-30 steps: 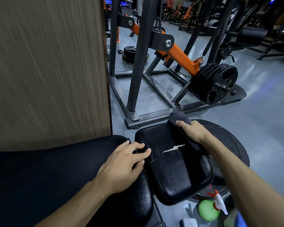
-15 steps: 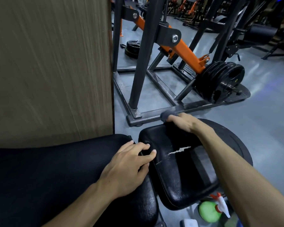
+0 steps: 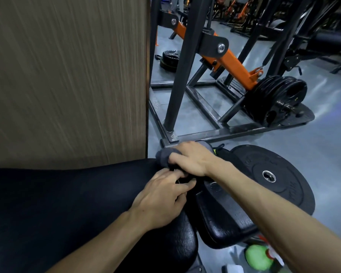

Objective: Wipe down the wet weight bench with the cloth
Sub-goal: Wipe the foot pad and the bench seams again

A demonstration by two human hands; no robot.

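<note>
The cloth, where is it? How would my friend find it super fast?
Find the long black bench pad at the bottom left, below the brown wood-grain wall panel. At the pad's far right end the right hand covers the cloth. It is the only soft, grey, fuzzy thing among hard black gear.

Bench (image 3: 71,203): black, pebbled padding. Cloth (image 3: 162,157): dark grey. Wall panel (image 3: 67,79), left: brown with fine vertical wood-grain streaks. Machine frame (image 3: 178,79), far: dark grey; its lever arm (image 3: 235,67): orange. Weight plates (image 3: 278,99): black. Floor (image 3: 323,142): pale grey. Spray bottle (image 3: 259,257), near right: green.
</note>
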